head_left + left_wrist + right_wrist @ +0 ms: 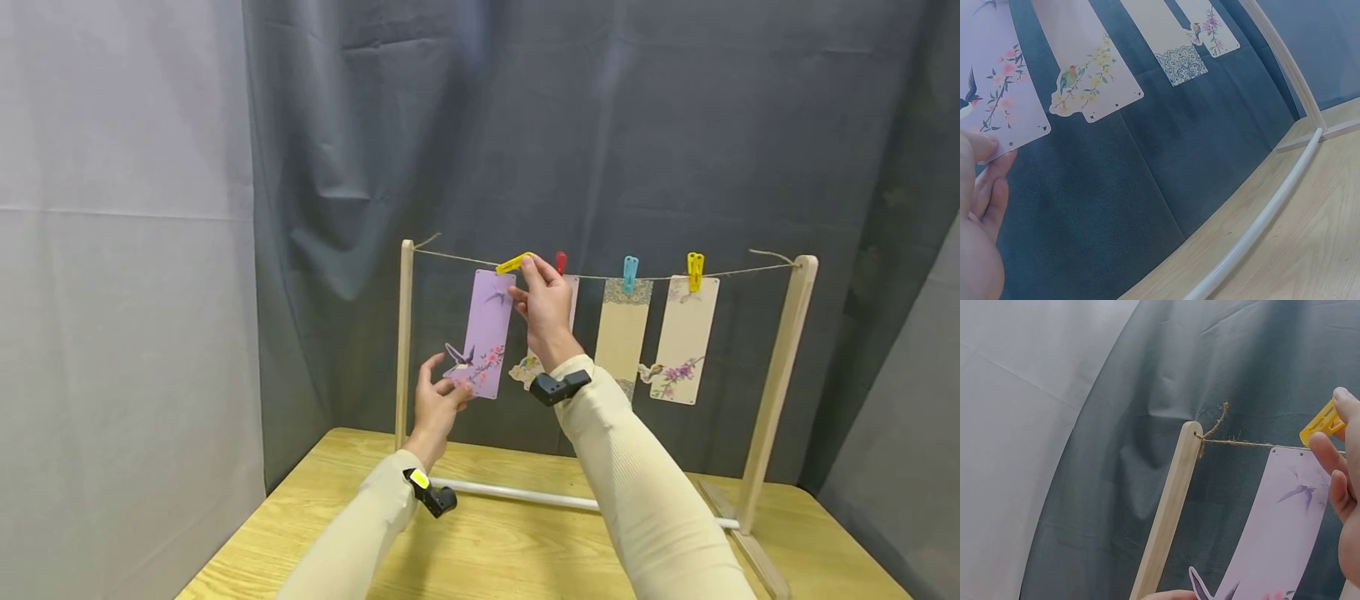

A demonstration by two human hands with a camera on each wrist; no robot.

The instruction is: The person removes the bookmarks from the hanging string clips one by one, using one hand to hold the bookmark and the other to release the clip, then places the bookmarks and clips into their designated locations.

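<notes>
Purple card [485, 343]: left hand [437, 406] pinching bottom corner, right hand [545, 302] pinching yellow peg [514, 263] at string [450, 257]; best kept level.

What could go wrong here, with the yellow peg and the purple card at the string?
1. The right hand pinches the yellow peg tilted at the string; it may bite crooked or miss the purple card.
2. The left hand holds only the card's bottom corner, so it may slip or swing.
</notes>
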